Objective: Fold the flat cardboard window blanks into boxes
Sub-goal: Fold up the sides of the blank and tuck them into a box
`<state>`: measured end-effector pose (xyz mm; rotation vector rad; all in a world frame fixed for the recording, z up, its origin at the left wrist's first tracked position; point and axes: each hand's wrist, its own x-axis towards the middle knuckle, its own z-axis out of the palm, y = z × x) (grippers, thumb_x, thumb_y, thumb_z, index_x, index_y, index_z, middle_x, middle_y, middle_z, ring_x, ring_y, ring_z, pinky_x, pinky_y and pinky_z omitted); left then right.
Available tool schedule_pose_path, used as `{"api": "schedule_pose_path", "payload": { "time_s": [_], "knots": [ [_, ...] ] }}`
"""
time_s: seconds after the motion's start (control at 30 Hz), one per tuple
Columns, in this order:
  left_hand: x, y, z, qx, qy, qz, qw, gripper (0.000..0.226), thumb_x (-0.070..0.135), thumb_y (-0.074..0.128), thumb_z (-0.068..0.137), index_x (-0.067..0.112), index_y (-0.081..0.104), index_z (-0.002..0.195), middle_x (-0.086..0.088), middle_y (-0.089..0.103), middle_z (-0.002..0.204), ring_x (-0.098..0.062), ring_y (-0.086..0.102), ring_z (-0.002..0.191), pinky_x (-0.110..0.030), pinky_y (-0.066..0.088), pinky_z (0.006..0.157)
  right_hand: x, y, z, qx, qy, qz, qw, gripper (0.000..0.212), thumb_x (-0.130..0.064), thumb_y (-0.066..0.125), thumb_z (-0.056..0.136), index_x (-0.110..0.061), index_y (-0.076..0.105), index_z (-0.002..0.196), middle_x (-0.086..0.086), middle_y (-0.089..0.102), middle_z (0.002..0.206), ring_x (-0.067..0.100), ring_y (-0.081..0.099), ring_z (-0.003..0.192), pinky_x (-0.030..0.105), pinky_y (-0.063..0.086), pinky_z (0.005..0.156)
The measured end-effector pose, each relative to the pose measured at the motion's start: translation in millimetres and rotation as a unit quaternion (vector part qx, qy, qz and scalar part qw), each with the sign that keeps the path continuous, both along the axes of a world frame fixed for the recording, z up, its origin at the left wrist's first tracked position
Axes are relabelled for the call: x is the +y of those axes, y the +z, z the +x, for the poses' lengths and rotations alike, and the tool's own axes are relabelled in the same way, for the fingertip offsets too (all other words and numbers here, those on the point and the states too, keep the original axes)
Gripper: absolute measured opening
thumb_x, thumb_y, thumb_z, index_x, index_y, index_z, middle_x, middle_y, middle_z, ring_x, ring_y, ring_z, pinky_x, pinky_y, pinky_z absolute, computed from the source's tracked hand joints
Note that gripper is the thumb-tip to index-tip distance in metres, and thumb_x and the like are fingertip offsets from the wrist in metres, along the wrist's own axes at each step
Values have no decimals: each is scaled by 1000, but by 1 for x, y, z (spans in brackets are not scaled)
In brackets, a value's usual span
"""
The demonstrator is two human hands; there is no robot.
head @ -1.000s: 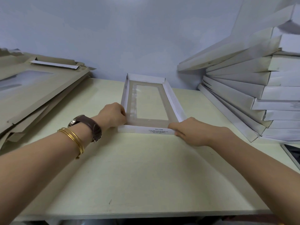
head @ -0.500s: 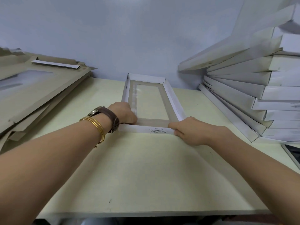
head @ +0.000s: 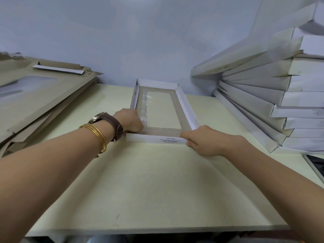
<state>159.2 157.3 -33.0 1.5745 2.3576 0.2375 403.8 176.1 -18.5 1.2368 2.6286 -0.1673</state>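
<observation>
Along the left edge of the pale green surface [head: 157,181], a slanting heap of flat brown cardboard window blanks [head: 43,95], not yet folded. Next rightward, on the left wrist, gold bangles [head: 98,137] and a brown-strapped wristwatch [head: 112,125]. Left hand [head: 130,121] set over the near-left corner of the shallow white-walled cardboard window box [head: 154,138], knuckles up, fingers curled down inside and hidden; cannot tell whether pinching the side wall or merely pressing a flap.

Box itself mid-surface, toward the far edge, window panel flat down, all four walls raised, long axis running straight away from the person. Near short wall lying crosswise between the two hands, one at each end, neither clearly nearer.

Right hand [head: 205,140] gripping the near-right corner, thumb low against the outside of the near wall, fingers over its top edge. Probably the last tuck at the near end: inward and downward pressure at both corners, along that short wall. Some risk of the wall springing back if either corner is released early.

At the right edge, a leaning stack of finished white boxes [head: 280,95], well apart from the right hand.
</observation>
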Motion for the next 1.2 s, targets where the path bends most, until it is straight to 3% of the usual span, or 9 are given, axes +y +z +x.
{"api": "schedule_pose_path", "payload": {
  "time_s": [0.2, 0.3, 0.43, 0.63, 0.8, 0.93, 1.1, 1.2],
  "knots": [
    [-6, 6, -8, -81, 22, 5, 996, 8, 7, 62, 68, 6, 57, 62, -7, 57, 54, -21, 56, 41, -20, 47, 46, 0, 1, 1, -4, 6, -3, 1000, 20, -21, 34, 101, -25, 48, 115, 9, 52, 93, 26, 40, 95, 43, 47, 86],
    [-7, 9, -12, -117, 23, 3, 993, 12, -5, 60, 71, 2, 59, 62, -7, 55, 52, -18, 56, 37, -19, 47, 40, 1, 0, 1, -4, 9, -4, 1000, 22, -21, 35, 101, -27, 48, 118, 9, 54, 96, 27, 40, 96, 43, 47, 86],
    [-11, 14, -14, -154, 9, -5, 988, 15, -17, 59, 71, -1, 59, 70, -10, 54, 61, -21, 57, 49, -19, 51, 42, 2, -1, 2, -2, 15, 0, 1000, 18, -21, 36, 101, -25, 48, 114, 8, 52, 94, 27, 40, 94, 37, 44, 79],
    [-17, 16, -13, -176, 0, -8, 984, 19, -18, 61, 71, -1, 56, 78, -12, 54, 67, -21, 57, 53, -17, 46, 37, 3, -1, 3, 3, 19, 1, 1000, 18, -21, 37, 101, -25, 49, 113, 5, 51, 90, 27, 41, 93, 36, 43, 75],
    [-19, 18, -17, -230, 6, -2, 973, 13, -3, 59, 75, -3, 62, 88, -15, 60, 79, -27, 61, 63, -25, 56, 53, 2, -2, 3, 6, 21, 5, 1000, 12, -21, 35, 101, -29, 45, 102, 1, 45, 80, 27, 39, 88, 33, 37, 67],
    [-19, 14, -18, -197, 7, -5, 980, 14, -7, 56, 77, -4, 66, 87, -13, 61, 74, -25, 62, 62, -27, 58, 61, 3, -2, 3, 7, 26, 9, 1000, 18, -20, 34, 101, -24, 49, 110, 4, 50, 86, 28, 42, 90, 34, 38, 69],
    [-18, 9, -13, -174, 4, -12, 985, 22, -9, 51, 77, -6, 69, 90, -10, 59, 67, -20, 59, 53, -21, 50, 45, 3, -3, 4, 14, 27, 13, 999, 20, -17, 32, 101, -24, 49, 109, 7, 52, 86, 28, 42, 88, 34, 37, 68],
    [-18, 7, -12, -162, -4, -15, 987, 25, -9, 50, 77, -7, 71, 92, -12, 60, 70, -20, 59, 53, -21, 52, 48, 3, -4, 4, 18, 25, 17, 999, 22, -15, 31, 100, -22, 49, 109, 7, 52, 85, 28, 42, 88, 34, 39, 69]
  ]
}}
